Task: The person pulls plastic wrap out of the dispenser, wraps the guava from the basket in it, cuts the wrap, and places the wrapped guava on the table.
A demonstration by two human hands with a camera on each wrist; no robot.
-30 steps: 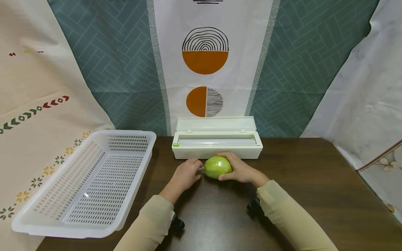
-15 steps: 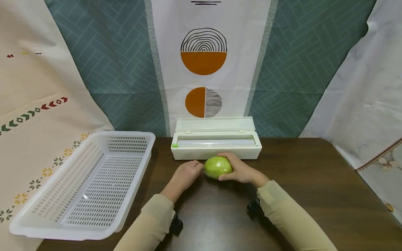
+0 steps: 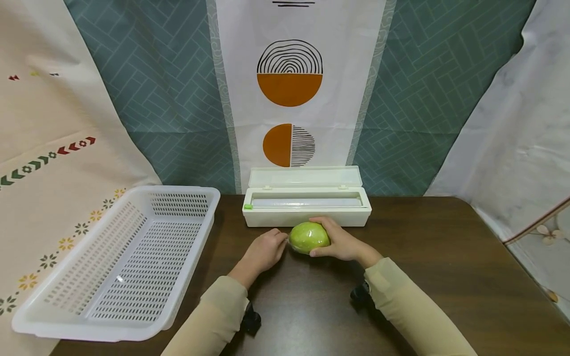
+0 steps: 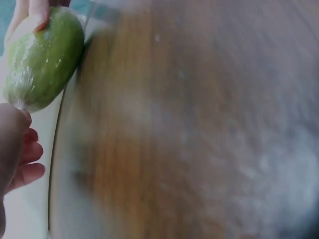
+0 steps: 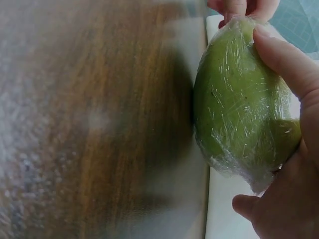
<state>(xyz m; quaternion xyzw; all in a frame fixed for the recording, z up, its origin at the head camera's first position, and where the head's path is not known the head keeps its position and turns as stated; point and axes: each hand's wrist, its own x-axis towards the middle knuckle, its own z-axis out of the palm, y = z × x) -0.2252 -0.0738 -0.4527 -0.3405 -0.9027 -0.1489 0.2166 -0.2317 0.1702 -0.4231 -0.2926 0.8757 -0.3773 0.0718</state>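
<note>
A green, mango-like fruit [image 3: 309, 237] is wrapped in clear cling film [image 5: 234, 107], which lies creased and shiny over its skin. My right hand [image 3: 343, 241] grips the fruit from the right, with the thumb on the near side and fingers over the far side. At the fruit's left end, my left hand [image 3: 265, 248] pinches the gathered tail of the film between thumb and finger. In the left wrist view, the other fingers [image 4: 31, 152] of that hand are loosely curled below the pinch. The exact tip of the film is hidden by the left fingers.
Just behind the hands stands a white cling film dispenser [image 3: 307, 217], its lid raised and a roll inside. A white perforated plastic basket [image 3: 184, 277] sits at the left of the dark wooden table [image 3: 436, 257]. Patterned cloths [image 3: 178, 99] hang behind.
My left hand has closed in slightly on the fruit's left end, covering the film tail that showed there a second ago. My right hand keeps its grip in the same place.
</note>
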